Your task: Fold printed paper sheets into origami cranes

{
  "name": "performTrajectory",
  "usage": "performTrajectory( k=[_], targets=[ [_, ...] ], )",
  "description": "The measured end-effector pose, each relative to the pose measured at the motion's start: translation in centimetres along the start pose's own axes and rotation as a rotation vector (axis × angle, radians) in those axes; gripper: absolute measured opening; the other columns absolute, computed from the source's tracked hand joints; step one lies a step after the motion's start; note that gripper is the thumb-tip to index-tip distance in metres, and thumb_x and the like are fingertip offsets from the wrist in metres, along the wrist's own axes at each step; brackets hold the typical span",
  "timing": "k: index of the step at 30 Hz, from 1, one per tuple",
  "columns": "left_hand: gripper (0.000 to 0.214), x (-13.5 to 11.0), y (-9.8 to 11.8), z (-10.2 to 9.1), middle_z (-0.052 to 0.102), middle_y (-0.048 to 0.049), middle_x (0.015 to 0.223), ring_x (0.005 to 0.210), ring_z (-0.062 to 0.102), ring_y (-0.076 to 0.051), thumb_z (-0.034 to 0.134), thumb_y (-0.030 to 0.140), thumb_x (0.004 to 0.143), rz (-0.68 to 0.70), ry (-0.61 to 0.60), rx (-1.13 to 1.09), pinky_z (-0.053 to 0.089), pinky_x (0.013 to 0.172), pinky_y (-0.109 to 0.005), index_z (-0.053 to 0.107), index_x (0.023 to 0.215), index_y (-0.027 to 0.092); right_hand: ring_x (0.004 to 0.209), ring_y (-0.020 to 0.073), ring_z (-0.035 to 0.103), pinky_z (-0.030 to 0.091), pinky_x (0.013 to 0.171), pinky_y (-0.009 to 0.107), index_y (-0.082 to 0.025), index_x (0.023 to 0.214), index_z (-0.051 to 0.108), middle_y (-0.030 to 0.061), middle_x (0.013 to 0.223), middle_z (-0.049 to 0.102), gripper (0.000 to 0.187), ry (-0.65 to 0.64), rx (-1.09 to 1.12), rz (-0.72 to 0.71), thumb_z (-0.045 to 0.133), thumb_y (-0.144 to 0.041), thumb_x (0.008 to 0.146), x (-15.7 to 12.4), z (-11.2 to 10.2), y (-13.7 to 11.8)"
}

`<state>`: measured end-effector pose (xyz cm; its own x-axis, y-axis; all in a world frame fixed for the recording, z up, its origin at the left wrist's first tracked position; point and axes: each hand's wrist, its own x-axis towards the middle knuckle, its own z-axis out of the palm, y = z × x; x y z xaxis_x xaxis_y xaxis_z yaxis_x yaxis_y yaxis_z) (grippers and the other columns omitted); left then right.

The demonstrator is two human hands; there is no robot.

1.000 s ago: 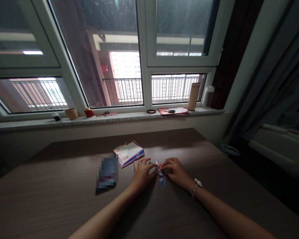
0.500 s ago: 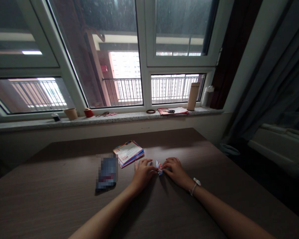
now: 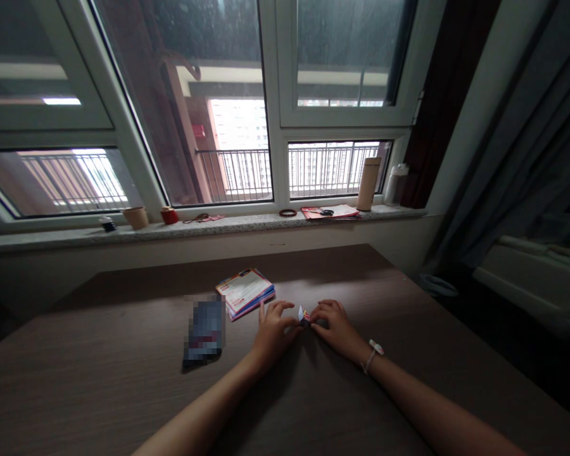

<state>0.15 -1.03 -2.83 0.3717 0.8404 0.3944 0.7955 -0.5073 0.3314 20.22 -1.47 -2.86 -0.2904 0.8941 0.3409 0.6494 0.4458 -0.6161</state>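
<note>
A small piece of folded paper (image 3: 304, 316), white with red and yellow print, stands on the brown table (image 3: 123, 392) between my hands. My left hand (image 3: 275, 329) reaches in from the left, its thumb and forefinger closed at the paper's lower edge. From the other side my right hand (image 3: 332, 323) pinches the paper between thumb and forefinger. Fingers cover part of the paper, so its full shape is hidden. A white bracelet (image 3: 371, 356) circles my right wrist. Beyond my left hand lies a stack of printed paper sheets (image 3: 247, 292).
Left of my hands a dark, pixelated flat object (image 3: 204, 332) lies on the table. Along the windowsill (image 3: 256, 221) stand a paper cup (image 3: 136, 218), a red spool-like item (image 3: 169, 216), scissors (image 3: 327, 212) on papers, a tan flask (image 3: 369, 183) and a white bottle (image 3: 397, 185).
My left thumb and fingers have shifted slightly at the folded paper. Less of its lower part shows now, and its visible shape looks more compact. My right hand is almost still.
</note>
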Motion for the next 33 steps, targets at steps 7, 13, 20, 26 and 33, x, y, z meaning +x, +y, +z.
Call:
performTrajectory(
  k=[7,13,20,26,33],
  targets=[
    [0.005,0.1,-0.2,0.2,0.062,-0.004,0.12,0.12,0.049,-0.028,0.071,0.028,0.079,-0.073,0.002,-0.059,0.013,0.109,-0.067,0.075,0.081,0.03,0.12,0.025,0.043,0.007,0.111,0.052,-0.029,0.085,0.072,-0.0026,0.099,0.071,0.011,-0.004,-0.018,0.018,0.061,-0.028,0.085,-0.2,-0.1,-0.4],
    [0.007,0.4,0.0,0.2,0.062,-0.0043,0.122,0.121,0.049,-0.028,0.068,0.027,0.08,-0.122,-0.021,-0.083,0.014,0.108,-0.065,0.075,0.082,0.029,0.125,0.0254,0.04,0.007,0.111,0.052,-0.027,0.086,0.071,0.0001,0.102,0.069,0.013,-0.027,-0.038,0.001,0.058,-0.027,0.086,0.0,0.3,-0.6],
    [0.008,0.7,0.8,0.2,0.06,-0.0056,0.124,0.123,0.047,-0.026,0.065,0.02,0.082,-0.146,-0.039,-0.053,0.015,0.109,-0.065,0.072,0.083,0.025,0.123,0.0265,0.041,0.009,0.111,0.051,-0.026,0.08,0.071,0.0004,0.1,0.07,0.013,0.002,-0.015,0.045,0.059,-0.026,0.084,0.1,0.5,-0.6],
    [0.008,0.8,1.0,0.3,0.057,-0.007,0.128,0.127,0.045,-0.027,0.063,0.018,0.083,-0.159,-0.063,-0.027,0.013,0.109,-0.066,0.069,0.083,0.023,0.122,0.0265,0.042,0.009,0.11,0.051,-0.027,0.075,0.072,-0.0007,0.097,0.072,0.012,0.022,0.016,0.067,0.061,-0.028,0.081,0.3,0.8,-0.2],
    [0.007,0.7,1.3,0.3,0.055,-0.0081,0.13,0.129,0.042,-0.027,0.063,0.017,0.081,-0.186,-0.088,-0.029,0.015,0.11,-0.064,0.067,0.084,0.022,0.121,0.0261,0.044,0.005,0.11,0.053,-0.028,0.073,0.072,-0.0012,0.096,0.073,0.014,0.015,0.031,0.09,0.061,-0.031,0.082,0.4,0.4,-0.7]
  ],
)
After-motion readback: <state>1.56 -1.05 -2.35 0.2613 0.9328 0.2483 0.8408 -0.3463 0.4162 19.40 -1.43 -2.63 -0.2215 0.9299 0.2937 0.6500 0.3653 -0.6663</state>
